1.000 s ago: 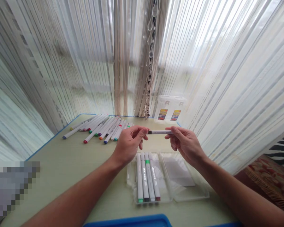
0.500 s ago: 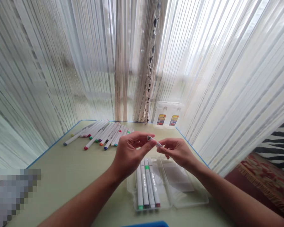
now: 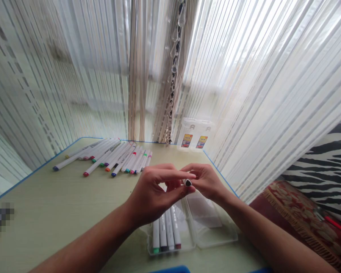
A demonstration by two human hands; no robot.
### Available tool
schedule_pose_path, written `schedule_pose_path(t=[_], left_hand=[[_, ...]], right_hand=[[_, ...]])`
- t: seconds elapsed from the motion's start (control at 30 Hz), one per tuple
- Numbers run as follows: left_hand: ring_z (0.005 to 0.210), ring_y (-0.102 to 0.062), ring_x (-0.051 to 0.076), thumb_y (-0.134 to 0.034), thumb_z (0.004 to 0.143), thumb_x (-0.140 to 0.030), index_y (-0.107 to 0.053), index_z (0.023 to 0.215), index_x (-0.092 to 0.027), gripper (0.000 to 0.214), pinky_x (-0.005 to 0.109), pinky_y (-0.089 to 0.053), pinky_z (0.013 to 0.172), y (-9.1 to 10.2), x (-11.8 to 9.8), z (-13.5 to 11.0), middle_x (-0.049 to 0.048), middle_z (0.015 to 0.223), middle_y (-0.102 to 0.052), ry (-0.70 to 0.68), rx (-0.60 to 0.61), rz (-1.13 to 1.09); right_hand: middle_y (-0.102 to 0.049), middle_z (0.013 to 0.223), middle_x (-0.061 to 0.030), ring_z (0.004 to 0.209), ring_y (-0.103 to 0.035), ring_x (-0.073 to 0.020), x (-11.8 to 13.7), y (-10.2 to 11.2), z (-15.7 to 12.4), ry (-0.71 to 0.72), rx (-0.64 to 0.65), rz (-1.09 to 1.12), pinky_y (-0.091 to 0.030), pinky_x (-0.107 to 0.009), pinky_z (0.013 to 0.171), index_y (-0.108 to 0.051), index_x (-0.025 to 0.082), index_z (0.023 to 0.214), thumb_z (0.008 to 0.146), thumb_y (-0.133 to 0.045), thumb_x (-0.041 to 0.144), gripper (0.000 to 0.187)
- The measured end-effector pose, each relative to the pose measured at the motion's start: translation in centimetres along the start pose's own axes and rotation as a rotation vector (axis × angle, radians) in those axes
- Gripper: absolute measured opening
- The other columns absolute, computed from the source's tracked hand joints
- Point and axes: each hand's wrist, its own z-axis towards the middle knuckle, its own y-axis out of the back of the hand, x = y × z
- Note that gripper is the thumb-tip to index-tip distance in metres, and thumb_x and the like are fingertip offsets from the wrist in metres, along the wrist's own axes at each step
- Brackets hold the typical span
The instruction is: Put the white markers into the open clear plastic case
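Both my hands meet above an open clear plastic case (image 3: 213, 237). My left hand (image 3: 156, 195) and my right hand (image 3: 206, 182) each pinch a white marker (image 3: 187, 182), which points toward me so that mostly its dark end cap shows. Below my hands, three markers (image 3: 165, 237) lie side by side in the case's left half, with green, dark and red caps toward me. The right half of the case shows only clear plastic.
A row of several loose colour-capped markers (image 3: 110, 159) lies at the far left of the pale green table (image 3: 59, 201). A clear box with orange labels (image 3: 194, 134) stands at the back by the curtains. A zebra-print fabric (image 3: 324, 159) sits to the right.
The marker, held level across between both hands a second ago, has turned end-on toward me. Both hands have drawn closer together and lower over the case.
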Motion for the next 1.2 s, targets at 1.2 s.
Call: schedule_pose_path(t=[1.2], left_hand=[[0.048,-0.049,0.005,-0.072,0.079,-0.018,-0.063,0.091,-0.009,0.017,0.015,-0.039,0.043,1.9,3.5,1.7,-0.0007,0.062,-0.06,0.85,-0.401,-0.736]], right_hand=[[-0.075,0.079,-0.0101,0.048,-0.051,-0.0093,1.9,-0.1,-1.5,0.066,0.14,0.227,-0.042,-0.024,0.046,-0.073,0.014,0.104,0.084,-0.071,0.036,0.03]])
